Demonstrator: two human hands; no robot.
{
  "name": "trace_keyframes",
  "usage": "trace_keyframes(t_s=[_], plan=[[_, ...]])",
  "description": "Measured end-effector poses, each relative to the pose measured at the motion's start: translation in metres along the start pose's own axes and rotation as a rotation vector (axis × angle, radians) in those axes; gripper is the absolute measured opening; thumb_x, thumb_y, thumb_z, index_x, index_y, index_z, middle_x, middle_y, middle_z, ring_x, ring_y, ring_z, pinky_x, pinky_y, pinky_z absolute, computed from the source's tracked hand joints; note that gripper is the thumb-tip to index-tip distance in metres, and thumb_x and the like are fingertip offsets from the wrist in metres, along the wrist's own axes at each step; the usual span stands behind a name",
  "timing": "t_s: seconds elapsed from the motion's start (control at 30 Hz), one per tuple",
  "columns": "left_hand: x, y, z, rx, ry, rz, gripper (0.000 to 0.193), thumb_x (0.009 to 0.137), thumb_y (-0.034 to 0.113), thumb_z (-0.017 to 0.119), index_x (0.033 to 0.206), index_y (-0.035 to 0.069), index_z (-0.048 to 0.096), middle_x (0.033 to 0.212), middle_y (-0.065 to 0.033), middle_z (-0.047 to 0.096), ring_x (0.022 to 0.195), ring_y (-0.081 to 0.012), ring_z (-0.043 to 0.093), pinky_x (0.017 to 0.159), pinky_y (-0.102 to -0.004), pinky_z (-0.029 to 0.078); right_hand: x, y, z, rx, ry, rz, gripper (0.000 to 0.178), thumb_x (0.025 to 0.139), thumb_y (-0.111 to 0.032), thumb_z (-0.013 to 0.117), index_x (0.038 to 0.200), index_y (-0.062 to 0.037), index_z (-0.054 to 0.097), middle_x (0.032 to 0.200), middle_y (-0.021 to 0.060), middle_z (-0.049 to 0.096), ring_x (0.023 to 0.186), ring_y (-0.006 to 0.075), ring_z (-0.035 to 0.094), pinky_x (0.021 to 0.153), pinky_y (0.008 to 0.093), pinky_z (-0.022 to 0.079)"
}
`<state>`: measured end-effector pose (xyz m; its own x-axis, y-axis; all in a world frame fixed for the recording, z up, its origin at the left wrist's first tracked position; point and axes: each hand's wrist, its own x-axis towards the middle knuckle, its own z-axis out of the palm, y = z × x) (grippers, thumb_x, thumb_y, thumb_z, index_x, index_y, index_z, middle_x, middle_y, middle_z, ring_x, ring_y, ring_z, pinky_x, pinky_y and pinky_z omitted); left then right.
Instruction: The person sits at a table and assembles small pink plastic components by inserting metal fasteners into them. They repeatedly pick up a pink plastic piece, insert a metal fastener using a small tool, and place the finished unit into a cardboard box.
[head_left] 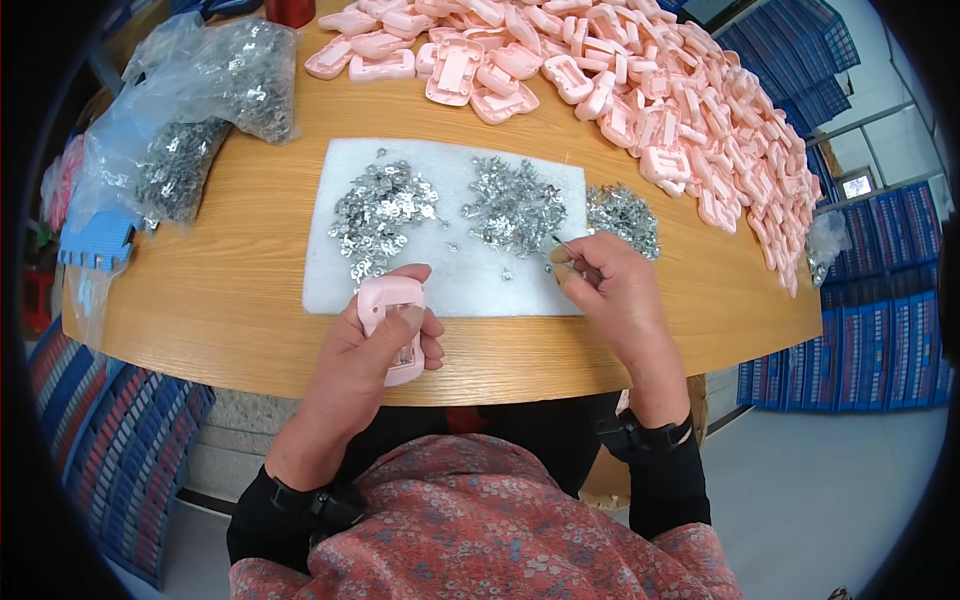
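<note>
My left hand (pixel 345 365) is closed round a pink plastic housing (pixel 390 293) above the table's near edge. Its thumb presses over the housing's recessed opening. My right hand (pixel 630 295) pinches a thin, pointed metal tool (pixel 567 246); the fingers cover most of it, so its kind is unclear. The tip hovers by the right edge of a middle pile of small metal clips (pixel 513 203). Another pile of metal clips (pixel 385 215) lies on the left of the white foam sheet (pixel 455 285). A third clip pile (pixel 622 213) sits beyond the sheet's right edge.
A large heap of pink housings (pixel 640 100) spreads over the table's far and right side. Clear plastic bags of metal parts (pixel 255 80) lie at far left, near a blue foam piece (pixel 97 240). Blue crates (pixel 860 340) are stacked right of the wooden table (pixel 220 300).
</note>
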<state>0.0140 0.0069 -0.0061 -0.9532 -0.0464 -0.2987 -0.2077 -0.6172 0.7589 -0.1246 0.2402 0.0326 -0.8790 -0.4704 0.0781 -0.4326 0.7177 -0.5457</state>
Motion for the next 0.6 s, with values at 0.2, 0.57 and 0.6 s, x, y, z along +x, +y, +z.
trace_keyframes(t_s=[0.2, 0.57, 0.6], plan=[[0.0, -0.001, -0.002, -0.003, 0.008, -0.002, 0.042, 0.1, 0.017, 0.058, 0.137, 0.002, 0.047, 0.092, -0.0056, 0.065, 0.078, -0.0135, 0.064, 0.071, -0.0289, 0.054, 0.012, -0.011, 0.023, -0.158, 0.046, -0.153, 0.014, 0.081, -0.017, 0.071, 0.093, -0.0097, 0.068, 0.086, 0.0084, 0.063, 0.077, 0.031, 0.064, 0.067, 0.041, 0.052], [0.01, 0.005, 0.021, 0.077, -0.034, -0.051, 0.045, 0.094, 0.007, 0.061, 0.136, -0.001, 0.047, 0.092, -0.0049, 0.062, 0.078, -0.0114, 0.061, 0.072, -0.0273, 0.051, -0.004, -0.02, 0.017, 0.212, -0.073, -0.078, 0.019, 0.075, -0.005, 0.071, 0.093, -0.0023, 0.066, 0.08, 0.0066, 0.058, 0.063, 0.0147, 0.059, 0.056, 0.0288, 0.048], [0.015, 0.003, 0.024, 0.101, -0.057, -0.049, 0.046, 0.093, 0.006, 0.061, 0.135, -0.002, 0.047, 0.092, -0.0046, 0.061, 0.078, -0.0111, 0.061, 0.072, -0.0271, 0.051, -0.007, -0.026, 0.016, 0.241, -0.093, -0.082, 0.019, 0.075, -0.004, 0.071, 0.093, -0.0017, 0.066, 0.079, 0.0065, 0.058, 0.062, 0.0139, 0.058, 0.056, 0.0279, 0.047]])
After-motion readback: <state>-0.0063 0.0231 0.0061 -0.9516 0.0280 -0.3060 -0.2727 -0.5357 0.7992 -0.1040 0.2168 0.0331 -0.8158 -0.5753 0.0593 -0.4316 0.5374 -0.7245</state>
